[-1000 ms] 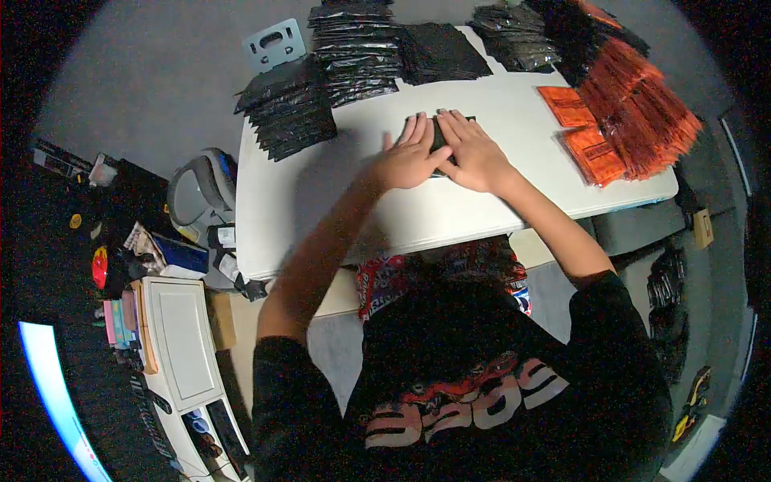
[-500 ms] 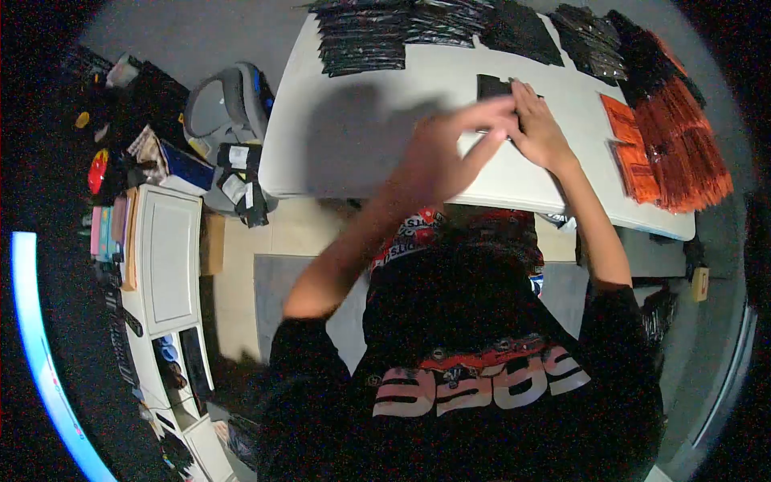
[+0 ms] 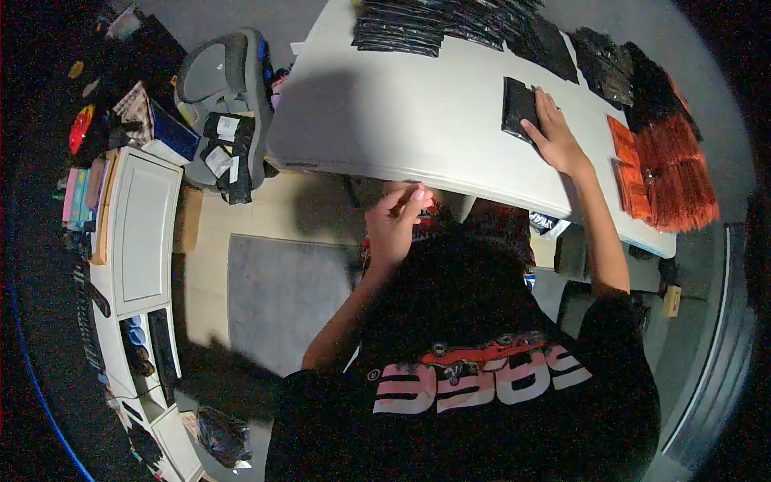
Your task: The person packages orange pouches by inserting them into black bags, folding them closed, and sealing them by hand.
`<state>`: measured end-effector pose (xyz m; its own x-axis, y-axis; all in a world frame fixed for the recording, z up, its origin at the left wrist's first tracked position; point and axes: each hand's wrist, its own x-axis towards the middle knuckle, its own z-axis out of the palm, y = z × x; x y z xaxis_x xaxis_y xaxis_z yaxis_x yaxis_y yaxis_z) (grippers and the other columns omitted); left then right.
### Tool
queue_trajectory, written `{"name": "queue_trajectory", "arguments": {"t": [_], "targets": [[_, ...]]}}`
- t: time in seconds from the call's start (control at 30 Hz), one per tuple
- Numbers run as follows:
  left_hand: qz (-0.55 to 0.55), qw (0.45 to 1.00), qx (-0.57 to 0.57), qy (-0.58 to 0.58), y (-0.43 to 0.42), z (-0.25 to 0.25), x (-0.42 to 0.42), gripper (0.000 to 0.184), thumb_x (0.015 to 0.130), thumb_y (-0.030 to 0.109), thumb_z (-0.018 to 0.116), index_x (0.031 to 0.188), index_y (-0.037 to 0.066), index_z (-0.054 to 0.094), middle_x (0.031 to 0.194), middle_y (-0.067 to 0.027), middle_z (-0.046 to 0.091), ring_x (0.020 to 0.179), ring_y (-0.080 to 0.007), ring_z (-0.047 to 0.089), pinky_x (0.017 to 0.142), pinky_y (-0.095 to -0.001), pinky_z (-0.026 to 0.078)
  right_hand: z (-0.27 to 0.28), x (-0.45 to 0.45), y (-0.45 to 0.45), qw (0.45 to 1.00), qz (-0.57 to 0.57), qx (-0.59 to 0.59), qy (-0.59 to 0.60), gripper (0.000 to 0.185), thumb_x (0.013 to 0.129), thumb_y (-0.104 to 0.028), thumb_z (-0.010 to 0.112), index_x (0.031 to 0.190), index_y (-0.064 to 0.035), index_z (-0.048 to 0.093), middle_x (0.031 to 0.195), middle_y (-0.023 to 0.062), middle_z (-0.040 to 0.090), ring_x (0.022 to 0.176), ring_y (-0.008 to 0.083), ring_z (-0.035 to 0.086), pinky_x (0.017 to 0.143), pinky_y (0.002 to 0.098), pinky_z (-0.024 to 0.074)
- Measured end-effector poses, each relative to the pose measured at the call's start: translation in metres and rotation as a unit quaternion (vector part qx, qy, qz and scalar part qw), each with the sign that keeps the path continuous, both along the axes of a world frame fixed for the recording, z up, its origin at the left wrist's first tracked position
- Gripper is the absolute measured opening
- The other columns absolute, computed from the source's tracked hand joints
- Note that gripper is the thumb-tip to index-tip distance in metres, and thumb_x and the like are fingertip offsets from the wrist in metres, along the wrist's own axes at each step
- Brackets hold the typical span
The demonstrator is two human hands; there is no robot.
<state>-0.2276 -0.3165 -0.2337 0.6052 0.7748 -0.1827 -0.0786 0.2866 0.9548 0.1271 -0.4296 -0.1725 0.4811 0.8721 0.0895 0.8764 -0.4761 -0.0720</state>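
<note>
My right hand [image 3: 560,145] lies spread on the white, smooth worktop [image 3: 434,112], its fingers fairly straight and the thumb held out from them. The thumb touches one small, flat, black rectangular packet [image 3: 518,103], while my other right fingers lie along its right side; I rest on it rather than grip it. That single packet is on the worktop, well apart from the rest, between my hand and the bare stretch to its left. My left hand [image 3: 391,229] is off the worktop, near its front edge and above my lap, with the fingers curled loosely toward the thumb; I cannot tell whether the tips touch or have hold of anything. Along the far side I count at least four piles of glossy black plastic packets [image 3: 399,30], too closely layered for me to number the pieces. At the right are two flat orange packets [image 3: 623,138], one nearer me than the other, and just beside them one fanned pile of thin orange-red packets [image 3: 679,181]. To the left of the worktop stands one grey plastic chair [image 3: 210,76], bearing black packages [image 3: 233,189] with three white labels showing. One white panelled cabinet [image 3: 147,233] is nearer me, and one grey rectangular mat [image 3: 281,281] lies on the pale floor [image 3: 210,273].
</note>
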Motion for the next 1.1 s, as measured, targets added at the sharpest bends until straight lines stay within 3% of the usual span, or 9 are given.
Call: {"name": "queue_trajectory", "arguments": {"t": [0.4,0.47,0.6,0.67,0.77,0.83,0.9,0.97,1.1], "targets": [[0.069,0.997,-0.039,0.016,-0.002,0.012,0.022,0.025,0.096,0.026,0.077,0.098,0.001,0.079,0.073,-0.0006,0.071,0.063,-0.0038,0.058,0.055,-0.0218,0.043,-0.004,0.000,-0.001,1.000,0.005,0.021,-0.009,0.087,0.105,-0.057,0.043,0.163,0.0039,0.018,0.170,0.0234,0.021,0.159,0.0361,0.017,0.129,0.0457,0.0159],[0.104,0.991,-0.075,0.026,-0.007,0.019,0.026,0.027,0.098,0.024,0.074,0.083,0.001,0.071,0.070,-0.0011,0.065,0.060,-0.0079,0.051,0.057,-0.0258,0.040,-0.007,0.002,-0.001,1.000,0.001,0.026,-0.012,0.088,0.105,-0.058,0.043,0.163,0.0040,0.018,0.170,0.0235,0.021,0.159,0.0360,0.017,0.129,0.0462,0.0162],[0.110,0.994,0.024,-0.002,-0.025,0.042,0.032,0.025,0.096,0.021,0.076,0.082,0.001,0.071,0.070,-0.0007,0.065,0.061,-0.0087,0.053,0.058,-0.0267,0.042,-0.004,-0.002,0.000,1.000,-0.006,0.026,-0.007,0.090,0.104,-0.060,0.042,0.162,0.0046,0.018,0.170,0.0236,0.020,0.159,0.0360,0.017,0.129,0.0485,0.0170],[0.056,0.997,0.049,-0.021,-0.040,0.072,0.032,0.010,0.089,0.008,0.080,0.085,-0.001,0.078,0.072,-0.0019,0.070,0.062,-0.0088,0.062,0.057,-0.0242,0.045,0.000,-0.006,-0.002,1.000,-0.015,0.026,-0.002,0.090,0.104,-0.059,0.043,0.162,0.0052,0.018,0.170,0.0236,0.020,0.159,0.0358,0.017,0.128,0.0492,0.0168],[0.041,0.989,0.062,-0.126,-0.042,0.083,0.036,0.006,0.089,0.003,0.079,0.086,-0.001,0.077,0.072,-0.0023,0.070,0.062,-0.0096,0.063,0.058,-0.0245,0.047,0.022,-0.019,-0.005,0.989,-0.003,0.149,0.022,0.079,0.106,-0.050,0.047,0.158,0.0055,0.030,0.164,0.0251,0.034,0.156,0.0370,0.026,0.128,0.0497,0.0178],[0.040,0.986,0.063,-0.147,-0.039,0.083,0.042,0.005,0.088,0.003,0.079,0.086,-0.001,0.077,0.072,-0.0027,0.070,0.060,-0.0094,0.063,0.058,-0.0242,0.048,0.054,-0.053,-0.020,0.940,0.042,0.331,0.073,0.059,0.106,-0.039,0.054,0.147,0.0037,0.052,0.148,0.0256,0.055,0.144,0.0373,0.048,0.124,0.0467,0.0301],[0.037,0.984,0.061,-0.162,-0.037,0.078,0.045,0.004,0.088,0.002,0.079,0.087,-0.001,0.077,0.072,-0.0032,0.070,0.059,-0.0093,0.063,0.058,-0.0238,0.048,0.070,-0.093,-0.038,0.877,-0.030,0.397,0.268,0.034,0.104,-0.030,0.063,0.113,-0.0002,0.077,0.114,0.0156,0.077,0.111,0.0218,0.071,0.102,0.0350,0.0500],[0.023,0.983,0.050,-0.175,-0.038,0.070,0.046,0.004,0.086,-0.001,0.079,0.088,-0.001,0.076,0.073,-0.0038,0.070,0.059,-0.0097,0.063,0.057,-0.0235,0.048,0.072,-0.125,-0.060,0.821,0.001,0.368,0.437,0.032,0.106,-0.024,0.061,0.100,0.0009,0.079,0.099,0.0074,0.078,0.095,0.0151,0.070,0.094,0.0327,0.0531],[0.010,0.978,0.063,-0.198,-0.049,0.065,0.052,0.006,0.084,-0.004,0.080,0.088,0.000,0.076,0.076,-0.0046,0.072,0.060,-0.0096,0.063,0.056,-0.0235,0.049,0.050,-0.171,-0.069,0.665,0.015,0.381,0.643,0.023,0.101,-0.017,0.070,0.114,0.0020,0.074,0.101,0.0100,0.078,0.093,0.0124,0.071,0.078,0.0273,0.0571]]}}
